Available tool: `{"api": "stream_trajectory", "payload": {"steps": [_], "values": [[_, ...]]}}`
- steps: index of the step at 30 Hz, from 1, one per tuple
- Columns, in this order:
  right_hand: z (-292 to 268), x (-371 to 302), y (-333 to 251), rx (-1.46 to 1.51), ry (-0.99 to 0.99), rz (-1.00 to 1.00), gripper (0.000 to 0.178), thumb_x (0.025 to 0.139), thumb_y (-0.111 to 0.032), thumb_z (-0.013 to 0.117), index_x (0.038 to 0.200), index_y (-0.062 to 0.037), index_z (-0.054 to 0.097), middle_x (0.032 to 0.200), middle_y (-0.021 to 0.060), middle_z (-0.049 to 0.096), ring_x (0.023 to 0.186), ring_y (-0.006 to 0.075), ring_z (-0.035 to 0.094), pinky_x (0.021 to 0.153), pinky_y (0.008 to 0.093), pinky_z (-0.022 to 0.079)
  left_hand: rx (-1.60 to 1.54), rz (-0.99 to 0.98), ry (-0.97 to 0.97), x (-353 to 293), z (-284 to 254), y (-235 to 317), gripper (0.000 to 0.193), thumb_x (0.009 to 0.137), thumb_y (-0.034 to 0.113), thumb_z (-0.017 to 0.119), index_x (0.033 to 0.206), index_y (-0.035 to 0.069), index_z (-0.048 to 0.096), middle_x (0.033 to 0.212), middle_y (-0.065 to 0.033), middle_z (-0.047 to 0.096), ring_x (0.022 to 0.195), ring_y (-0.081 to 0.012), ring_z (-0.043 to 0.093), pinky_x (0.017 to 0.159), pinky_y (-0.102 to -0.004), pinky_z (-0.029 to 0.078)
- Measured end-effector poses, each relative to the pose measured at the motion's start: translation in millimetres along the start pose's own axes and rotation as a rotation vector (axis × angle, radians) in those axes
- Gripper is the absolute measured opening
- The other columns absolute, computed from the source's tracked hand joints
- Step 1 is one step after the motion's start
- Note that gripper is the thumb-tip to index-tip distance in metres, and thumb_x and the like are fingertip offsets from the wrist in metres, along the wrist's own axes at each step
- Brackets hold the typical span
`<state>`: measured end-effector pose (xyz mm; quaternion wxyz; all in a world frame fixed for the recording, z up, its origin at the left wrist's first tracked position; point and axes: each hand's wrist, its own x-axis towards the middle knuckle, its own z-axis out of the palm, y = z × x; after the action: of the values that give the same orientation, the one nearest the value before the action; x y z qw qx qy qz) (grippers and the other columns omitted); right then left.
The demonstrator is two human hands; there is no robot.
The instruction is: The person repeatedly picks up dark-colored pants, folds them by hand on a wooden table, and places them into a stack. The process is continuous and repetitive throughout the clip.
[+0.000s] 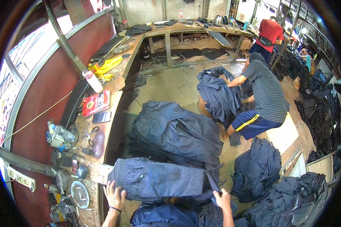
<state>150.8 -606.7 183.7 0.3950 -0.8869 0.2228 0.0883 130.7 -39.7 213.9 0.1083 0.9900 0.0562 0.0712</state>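
A pair of dark blue denim trousers with a gathered waistband lies folded lengthwise in front of me, the waistband toward the left. My left hand rests by the waistband's near corner, its fingers spread. At the other end my right hand is closed on a dark strip of the trousers' cloth, which is bent up and partly turned over. Just beyond lies a large heap of similar trousers. Navy cloth shows below, between my forearms.
A wooden bench along the left carries a phone, scissors, a red packet and a pink bottle. A crouching co-worker handles denim. Dark garment piles lie at right.
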Motion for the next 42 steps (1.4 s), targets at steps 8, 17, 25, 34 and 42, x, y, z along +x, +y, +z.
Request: {"api": "stream_trajectory", "payload": {"steps": [8,17,25,34,42], "values": [[-238.0,62.6,33.4,-0.053,1.018,-0.1,0.031,0.1,-0.024,0.057,0.093,0.007,0.059,0.089,0.0248,0.066,0.083,0.041,0.061,0.082,0.0498,0.048,-0.723,0.363,-1.06,29.6,-10.9,244.7,0.042,0.109,0.039,0.058,0.124,0.001,0.061,0.111,-0.0318,0.07,0.105,-0.0519,0.069,0.093,-0.0602,0.053],[-377.2,212.0,-106.7,-0.796,0.955,0.16,0.061,0.102,-0.04,0.058,0.148,-0.0004,0.056,0.143,0.0302,0.063,0.131,0.0482,0.061,0.11,0.0527,0.048,-0.975,0.332,-0.481,219.4,74.1,436.7,0.029,0.111,0.035,0.049,0.126,0.01,0.048,0.09,-0.0313,0.071,0.087,-0.0554,0.069,0.075,-0.0646,0.051],[-167.9,312.2,-151.8,-0.539,0.388,-0.148,0.074,0.089,-0.041,0.069,0.155,-0.0145,0.049,0.126,0.0323,0.07,0.115,0.0562,0.067,0.102,0.0586,0.052,-0.41,-0.115,-0.171,437.2,71.8,196.1,0.053,0.097,0.042,0.071,0.132,0.006,0.056,0.132,-0.0292,0.066,0.119,-0.0485,0.067,0.098,-0.0565,0.055],[151.6,84.8,35.6,0.02,-0.054,0.269,0.037,0.092,-0.036,0.076,0.114,-0.0064,0.08,0.118,0.0202,0.078,0.113,0.0333,0.074,0.099,0.0425,0.056,-0.357,0.105,-0.089,236.8,32.8,90.3,0.068,0.099,0.047,0.068,0.153,0.008,0.051,0.162,-0.0241,0.044,0.15,-0.0453,0.042,0.123,-0.0576,0.034],[246.4,-85.2,164.7,-0.298,-0.577,0.704,0.064,0.099,-0.052,0.06,0.146,-0.0078,0.062,0.149,0.0243,0.061,0.138,0.0437,0.058,0.112,0.0539,0.05,0.169,0.149,-0.103,104.0,63.8,125.1,0.071,0.107,0.041,0.053,0.166,0.006,0.035,0.173,-0.0213,0.029,0.163,-0.0416,0.02,0.129,-0.0638,0.009]]}}
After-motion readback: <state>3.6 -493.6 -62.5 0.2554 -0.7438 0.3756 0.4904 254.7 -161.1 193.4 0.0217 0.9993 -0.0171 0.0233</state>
